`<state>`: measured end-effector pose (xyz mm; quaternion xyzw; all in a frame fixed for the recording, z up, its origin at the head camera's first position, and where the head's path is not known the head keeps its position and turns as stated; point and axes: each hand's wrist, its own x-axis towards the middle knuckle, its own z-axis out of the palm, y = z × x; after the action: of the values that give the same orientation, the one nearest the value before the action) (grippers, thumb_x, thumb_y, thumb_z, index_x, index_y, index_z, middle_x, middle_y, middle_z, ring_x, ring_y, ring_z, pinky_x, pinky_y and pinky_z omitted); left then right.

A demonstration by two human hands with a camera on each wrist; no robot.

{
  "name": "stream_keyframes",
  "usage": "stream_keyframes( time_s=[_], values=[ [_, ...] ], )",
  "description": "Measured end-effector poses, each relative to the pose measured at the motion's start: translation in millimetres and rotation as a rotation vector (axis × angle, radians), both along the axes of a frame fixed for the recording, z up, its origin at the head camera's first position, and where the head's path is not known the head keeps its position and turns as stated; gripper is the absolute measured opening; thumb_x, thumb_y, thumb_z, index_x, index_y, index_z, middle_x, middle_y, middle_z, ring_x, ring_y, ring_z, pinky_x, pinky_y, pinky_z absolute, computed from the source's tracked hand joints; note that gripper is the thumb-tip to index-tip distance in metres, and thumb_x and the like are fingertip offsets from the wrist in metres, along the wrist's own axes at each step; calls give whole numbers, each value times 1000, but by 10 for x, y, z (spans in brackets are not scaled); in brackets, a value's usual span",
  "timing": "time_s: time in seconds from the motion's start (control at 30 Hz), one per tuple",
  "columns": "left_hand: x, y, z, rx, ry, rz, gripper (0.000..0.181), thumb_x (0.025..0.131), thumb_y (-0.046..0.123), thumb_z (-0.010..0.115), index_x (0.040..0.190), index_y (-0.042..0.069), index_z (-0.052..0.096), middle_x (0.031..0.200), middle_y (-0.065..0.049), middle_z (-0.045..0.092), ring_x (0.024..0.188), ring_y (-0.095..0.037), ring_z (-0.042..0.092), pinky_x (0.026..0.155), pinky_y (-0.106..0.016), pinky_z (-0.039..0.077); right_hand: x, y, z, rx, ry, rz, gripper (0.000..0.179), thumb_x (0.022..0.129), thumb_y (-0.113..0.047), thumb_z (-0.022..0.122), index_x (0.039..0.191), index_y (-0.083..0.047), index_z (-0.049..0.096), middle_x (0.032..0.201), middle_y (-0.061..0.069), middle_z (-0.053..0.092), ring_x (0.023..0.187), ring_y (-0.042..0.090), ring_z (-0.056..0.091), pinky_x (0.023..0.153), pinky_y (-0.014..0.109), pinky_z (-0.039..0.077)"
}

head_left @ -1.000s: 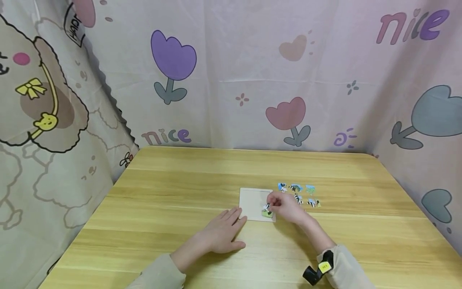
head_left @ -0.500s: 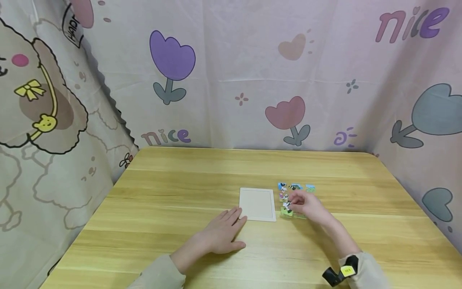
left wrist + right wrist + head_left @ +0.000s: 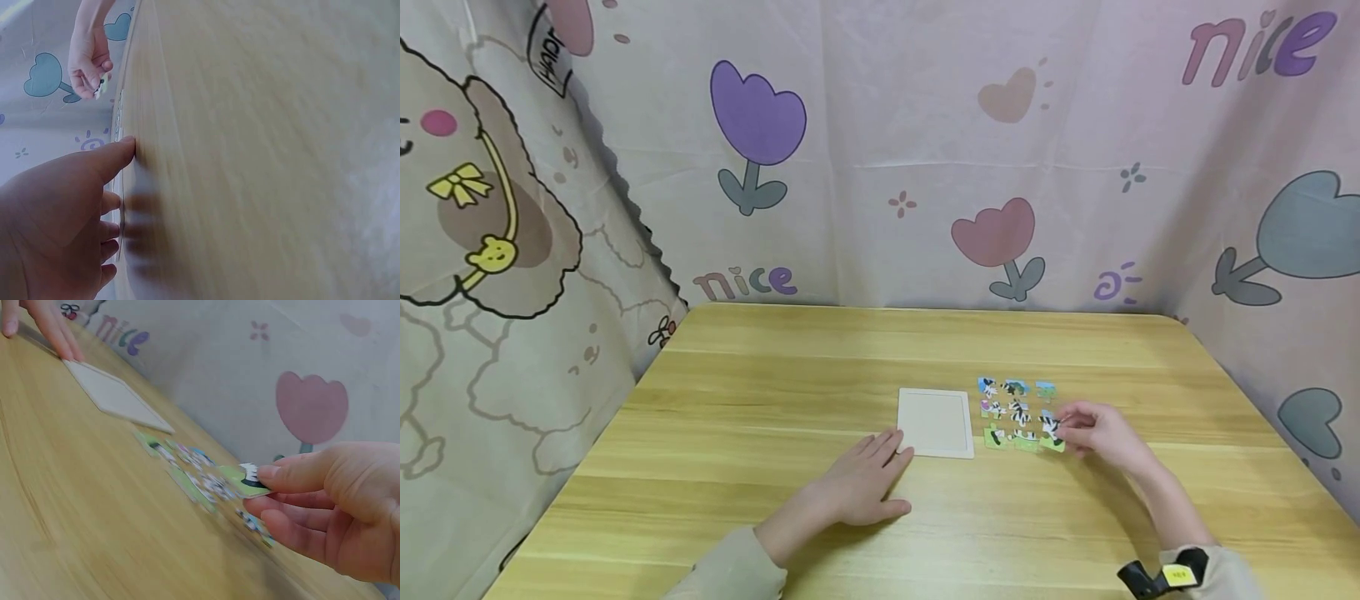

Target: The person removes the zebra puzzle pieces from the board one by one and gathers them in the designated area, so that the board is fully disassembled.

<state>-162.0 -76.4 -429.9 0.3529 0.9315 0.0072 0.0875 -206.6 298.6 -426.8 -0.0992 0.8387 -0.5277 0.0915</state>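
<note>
My right hand (image 3: pixel 1101 433) pinches a jigsaw puzzle piece (image 3: pixel 234 478) between thumb and fingers, at the right end of the loose pieces. Green with a black-and-white striped part, the piece appears tilted and raised off the table in the right wrist view. To its left, several loose puzzle pieces (image 3: pixel 1019 412) lie in rough rows, some with black and white stripes. A pale, shallow puzzle tray (image 3: pixel 936 456) with a raised rim lies left of them. My left hand (image 3: pixel 867 482) lies flat, fingers extended, fingertips touching the tray's near left corner, thumb spread on the table.
All this lies on a light wooden table (image 3: pixel 775 400). Behind the far edge hangs a printed curtain (image 3: pixel 865 167), and it continues along both sides. A black strap with a small device (image 3: pixel 1165 575) sits on my right sleeve.
My right hand has moved right with the puzzle piece, from over the tray, past the left pieces, to the right end of the rows. My left hand stays put.
</note>
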Motion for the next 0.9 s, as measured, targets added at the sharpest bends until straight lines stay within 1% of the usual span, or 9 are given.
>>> stream_keyframes(
  time_s=[0.1,0.17,0.27,0.4,0.5,0.57,0.63,0.73,0.9],
  values=[
    [3,-7,0,1,-6,3,73,91,56,43,147,11,28,152,-14,17,140,-25,14,112,-40,16,6,63,-3,35,-22,18,30,83,2,62,109,16,55,84,14,64,61,15,57,53,28,52],
    [8,-13,2,-1,-10,7,73,91,56,44,147,11,28,152,-14,17,140,-25,14,112,-40,16,6,84,-9,66,-33,16,29,84,1,62,108,14,58,83,12,64,59,13,55,51,26,50],
    [12,-15,9,-1,-11,11,73,91,56,44,147,11,28,152,-13,17,140,-25,13,113,-40,16,0,91,-37,126,-17,-4,27,84,-2,63,107,10,61,83,9,64,57,12,51,49,24,46],
    [13,-12,15,-2,-8,11,73,91,56,44,147,11,27,152,-13,17,140,-25,13,113,-39,15,-10,76,-109,197,34,-48,24,83,-3,65,104,8,64,86,9,65,64,11,54,51,23,46],
    [14,-9,23,0,-7,8,73,91,55,45,147,11,28,152,-13,17,140,-25,14,113,-39,16,-11,69,-157,258,84,-63,22,82,-3,66,102,6,65,87,9,66,73,13,56,58,23,48],
    [14,-7,27,4,-9,5,73,91,55,45,146,11,28,152,-14,18,140,-25,14,113,-40,16,-9,67,-175,306,120,-69,20,81,-5,67,100,3,67,87,6,66,76,14,57,62,22,48],
    [12,-6,27,8,-9,4,73,91,55,45,146,11,28,152,-14,18,140,-26,14,112,-40,16,-8,68,-195,346,161,-70,18,81,-6,68,98,1,68,85,4,65,77,14,56,65,23,47],
    [6,-3,18,11,-6,1,73,91,55,45,146,10,29,152,-14,18,140,-26,15,112,-40,17,-6,59,-212,383,214,-77,14,82,-8,69,95,-2,69,82,-1,64,74,12,55,64,23,46],
    [2,6,5,0,-6,2,73,91,56,44,146,11,28,152,-14,18,140,-26,14,113,-40,16,9,44,-223,386,259,-87,11,82,-7,68,91,-2,68,76,-2,61,69,10,53,58,23,44]
  ],
)
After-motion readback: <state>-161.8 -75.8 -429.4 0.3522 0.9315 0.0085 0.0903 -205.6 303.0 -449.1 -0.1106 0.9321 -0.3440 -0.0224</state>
